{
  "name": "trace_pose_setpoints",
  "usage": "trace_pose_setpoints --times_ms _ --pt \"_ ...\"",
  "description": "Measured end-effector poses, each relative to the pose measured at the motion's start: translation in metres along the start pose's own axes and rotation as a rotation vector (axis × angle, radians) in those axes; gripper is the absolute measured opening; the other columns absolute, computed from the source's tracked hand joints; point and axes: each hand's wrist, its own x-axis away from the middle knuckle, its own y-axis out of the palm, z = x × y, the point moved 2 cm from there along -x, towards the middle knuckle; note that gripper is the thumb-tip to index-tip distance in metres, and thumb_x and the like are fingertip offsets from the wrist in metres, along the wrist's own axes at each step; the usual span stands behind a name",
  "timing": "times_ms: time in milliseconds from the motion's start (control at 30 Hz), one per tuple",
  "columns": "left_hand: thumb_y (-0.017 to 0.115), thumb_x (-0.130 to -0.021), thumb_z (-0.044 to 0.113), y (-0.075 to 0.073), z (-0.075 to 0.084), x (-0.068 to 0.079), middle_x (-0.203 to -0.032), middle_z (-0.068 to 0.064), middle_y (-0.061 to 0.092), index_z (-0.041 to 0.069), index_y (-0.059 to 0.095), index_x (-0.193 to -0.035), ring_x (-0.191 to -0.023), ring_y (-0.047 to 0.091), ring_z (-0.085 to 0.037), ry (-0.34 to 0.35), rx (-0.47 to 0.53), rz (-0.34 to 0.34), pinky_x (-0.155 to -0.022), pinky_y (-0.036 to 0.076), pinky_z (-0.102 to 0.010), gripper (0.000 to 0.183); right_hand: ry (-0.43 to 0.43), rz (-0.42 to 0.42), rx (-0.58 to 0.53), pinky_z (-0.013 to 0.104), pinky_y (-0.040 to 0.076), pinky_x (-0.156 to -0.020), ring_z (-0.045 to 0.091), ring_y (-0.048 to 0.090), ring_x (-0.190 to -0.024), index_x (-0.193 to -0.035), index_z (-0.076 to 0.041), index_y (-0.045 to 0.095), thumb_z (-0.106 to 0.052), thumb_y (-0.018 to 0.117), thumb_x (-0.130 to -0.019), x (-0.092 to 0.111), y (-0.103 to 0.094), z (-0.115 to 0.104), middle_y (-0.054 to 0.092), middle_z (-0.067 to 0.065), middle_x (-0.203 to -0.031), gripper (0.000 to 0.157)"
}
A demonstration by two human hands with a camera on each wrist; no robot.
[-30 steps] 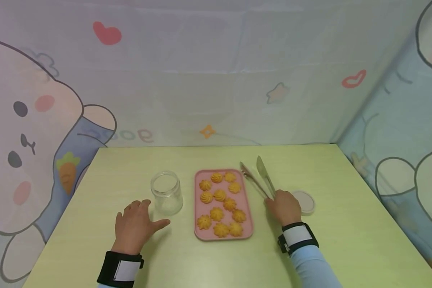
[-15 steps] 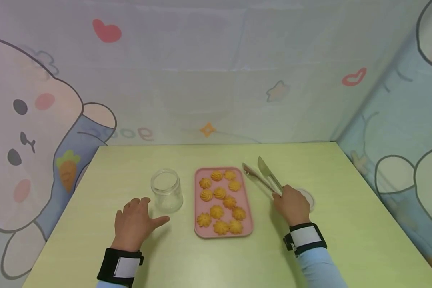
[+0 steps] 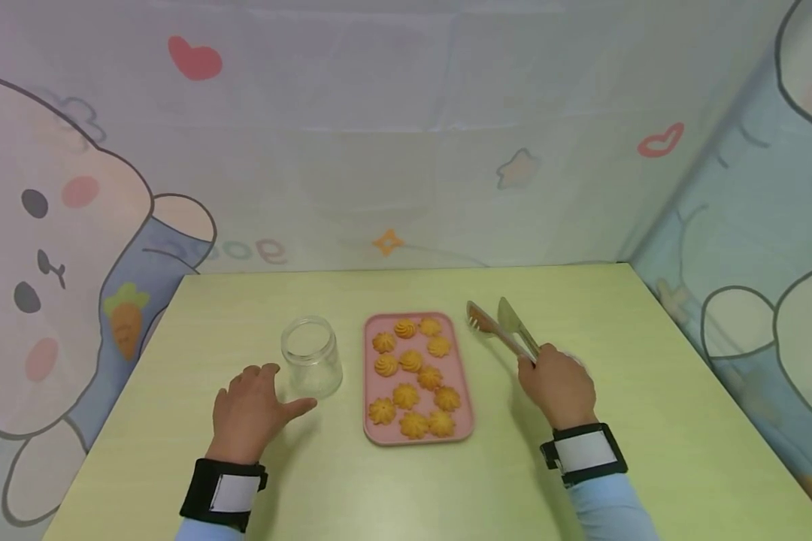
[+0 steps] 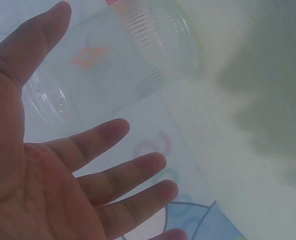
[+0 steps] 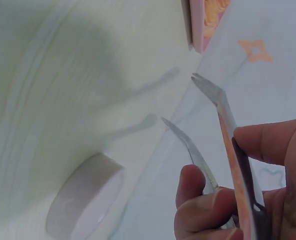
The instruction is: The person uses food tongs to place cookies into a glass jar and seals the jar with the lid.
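Note:
My right hand [image 3: 560, 387] grips metal tongs [image 3: 486, 321] over the table, to the right of the tray. The tongs' two arms stand apart, with nothing between their tips; in the right wrist view, thumb and fingers lie along the arms [image 5: 235, 155]. Beside a clear jar [image 3: 313, 368] on the left, my left hand [image 3: 246, 413] is spread, thumb out, holding nothing. The upright jar has no lid on and looks empty. On the pink tray [image 3: 368, 383] between my hands lie several piped golden cookies [image 3: 406, 394].
A round whitish lid [image 5: 83, 200] lies on the table, mostly hidden behind my right hand in the head view. The pale yellow-green table [image 3: 406, 496] ends at the back against a printed cloth [image 3: 406, 150].
My right hand has moved to the right with the tongs, away from the tray, and now covers most of the lid. My left hand has stayed almost still beside the jar.

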Motion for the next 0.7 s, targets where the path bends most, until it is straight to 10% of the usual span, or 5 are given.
trace_pose_setpoints --times_ms 700 --pt "0.078 -0.07 0.049 0.019 -0.01 -0.035 -0.135 -0.029 0.05 -0.002 0.033 -0.143 -0.115 0.05 -0.043 -0.024 0.348 -0.123 -0.088 0.045 -0.062 0.1 -0.078 0.063 0.02 0.032 0.033 -0.032 0.021 0.047 -0.041 -0.073 -0.002 0.058 -0.041 0.063 -0.088 0.011 -0.019 -0.022 0.054 0.008 -0.051 0.042"
